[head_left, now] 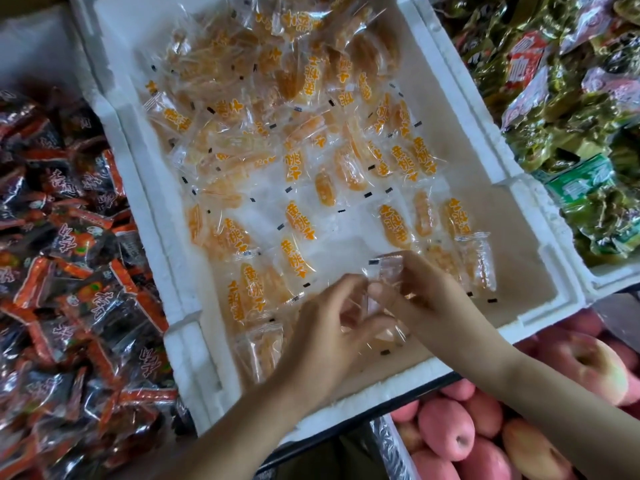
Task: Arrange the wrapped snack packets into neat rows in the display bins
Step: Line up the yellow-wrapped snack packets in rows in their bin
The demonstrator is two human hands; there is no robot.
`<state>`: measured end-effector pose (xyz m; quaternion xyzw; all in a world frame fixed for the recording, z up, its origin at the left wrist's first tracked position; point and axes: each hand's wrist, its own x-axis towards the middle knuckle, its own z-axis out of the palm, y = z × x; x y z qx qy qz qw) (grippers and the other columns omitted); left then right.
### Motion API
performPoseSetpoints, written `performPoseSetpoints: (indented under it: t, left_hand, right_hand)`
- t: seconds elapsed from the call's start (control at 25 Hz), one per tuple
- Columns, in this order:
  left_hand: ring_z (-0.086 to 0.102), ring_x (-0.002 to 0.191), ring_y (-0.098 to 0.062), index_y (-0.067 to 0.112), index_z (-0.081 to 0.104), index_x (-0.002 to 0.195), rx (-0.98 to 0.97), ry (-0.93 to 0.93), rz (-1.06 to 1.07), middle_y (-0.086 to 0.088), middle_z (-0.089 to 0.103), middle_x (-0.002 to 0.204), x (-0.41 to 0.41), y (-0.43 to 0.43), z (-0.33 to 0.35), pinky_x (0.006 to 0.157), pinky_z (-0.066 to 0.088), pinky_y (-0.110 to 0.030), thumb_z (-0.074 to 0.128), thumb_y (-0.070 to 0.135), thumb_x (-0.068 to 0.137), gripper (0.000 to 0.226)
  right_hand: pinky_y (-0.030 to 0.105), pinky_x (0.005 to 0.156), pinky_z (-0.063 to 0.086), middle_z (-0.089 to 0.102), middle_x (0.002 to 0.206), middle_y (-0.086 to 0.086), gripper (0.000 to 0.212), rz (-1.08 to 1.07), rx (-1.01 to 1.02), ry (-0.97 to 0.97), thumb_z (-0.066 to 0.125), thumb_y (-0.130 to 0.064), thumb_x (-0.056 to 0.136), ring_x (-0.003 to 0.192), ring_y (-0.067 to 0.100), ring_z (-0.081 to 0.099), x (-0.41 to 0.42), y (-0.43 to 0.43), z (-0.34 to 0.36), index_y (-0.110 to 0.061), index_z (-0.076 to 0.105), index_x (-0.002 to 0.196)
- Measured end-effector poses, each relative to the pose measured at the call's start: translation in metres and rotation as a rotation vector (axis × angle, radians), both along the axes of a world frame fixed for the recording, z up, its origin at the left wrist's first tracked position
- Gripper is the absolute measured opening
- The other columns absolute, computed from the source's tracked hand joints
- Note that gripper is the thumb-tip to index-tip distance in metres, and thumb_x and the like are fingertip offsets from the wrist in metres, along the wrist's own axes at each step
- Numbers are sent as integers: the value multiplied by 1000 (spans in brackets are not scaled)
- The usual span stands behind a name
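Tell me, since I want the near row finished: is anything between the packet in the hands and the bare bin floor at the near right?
Nothing visible. The clear packet, pinched by the left hand and right hand, hovers beside bare foam bin floor.

One white foam bin holds the clear packets of orange fruit, too many and too overlapped to count exactly, though well over thirty show. Two hands work at its near end, the left hand and the right hand, with one clear packet between them. Beside the bin lie one heap of dark red-trimmed packets, one heap of green and gold packets, and about ten pink apples.
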<state>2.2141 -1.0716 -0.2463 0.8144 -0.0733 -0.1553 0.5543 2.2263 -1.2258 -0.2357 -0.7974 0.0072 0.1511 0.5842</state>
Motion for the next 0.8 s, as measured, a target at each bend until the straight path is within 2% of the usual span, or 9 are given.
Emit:
performPoseSetpoints:
  t: [0.08,0.16,0.28,0.36,0.44,0.56,0.6,0.68,0.8]
  left_hand:
    - [59,101,-6,34,50,118,201,-153,-62,12,62,106,-7,6,-9,88,47,-24,65,48,82,41]
    - [46,111,-10,25,44,132,504,-311,-85,7,52,119,-6,24,-19,96,35,-20,64,46,81,59]
    - [44,119,-20,18,50,132,728,-127,-138,0,53,122,-4,50,-26,101,33,-30,72,37,79,60]
    - [45,118,-18,22,58,125,695,-92,-171,5,56,117,-2,55,-25,100,32,-28,74,30,79,50]
    - [41,118,-13,25,58,127,623,-109,-169,6,53,118,1,50,-20,99,29,-24,72,25,83,46]
    - [25,137,-11,26,37,146,611,-113,-243,5,36,145,5,40,-21,110,21,-22,56,24,95,54]
    - [17,143,-10,26,25,150,629,-81,-284,7,24,153,5,39,-24,113,15,-21,49,26,98,58]
    - [9,145,-8,26,9,153,674,-48,-366,10,12,158,4,37,-23,115,6,-18,42,30,101,62]
    - [9,143,-4,25,8,153,638,-48,-369,11,15,157,1,37,-15,113,-1,-15,38,35,101,61]
  right_hand:
    - [25,60,46,63,69,-3,13,-35,-91,-32,64,-28,84,65,15,61,9,-5,-2,-20,55,79]
    - [20,58,43,59,60,-8,19,-51,-172,-28,65,-30,83,56,7,56,19,-17,-2,-22,52,72]
    - [8,55,39,57,61,-15,20,50,-301,-5,67,-27,84,57,-2,56,29,-18,-5,-29,50,74]
    - [9,62,43,60,74,-12,16,179,-342,38,67,-25,85,67,0,58,26,-9,-12,-25,53,93]
    - [21,75,49,63,94,-8,26,341,-413,30,64,-25,87,80,6,59,21,0,-22,-20,51,109]
    - [21,88,41,47,119,-7,35,482,-640,-151,60,-33,89,106,10,48,20,3,-32,-22,50,121]
    - [22,90,39,46,119,-5,37,512,-717,-244,61,-35,87,109,13,46,21,3,-34,-22,52,121]
    - [30,85,49,55,107,2,41,578,-822,-417,72,-37,77,98,20,53,23,2,-38,-17,63,111]
    - [35,67,55,63,90,6,41,667,-945,-571,73,-40,69,80,23,60,25,2,-41,-10,68,96]
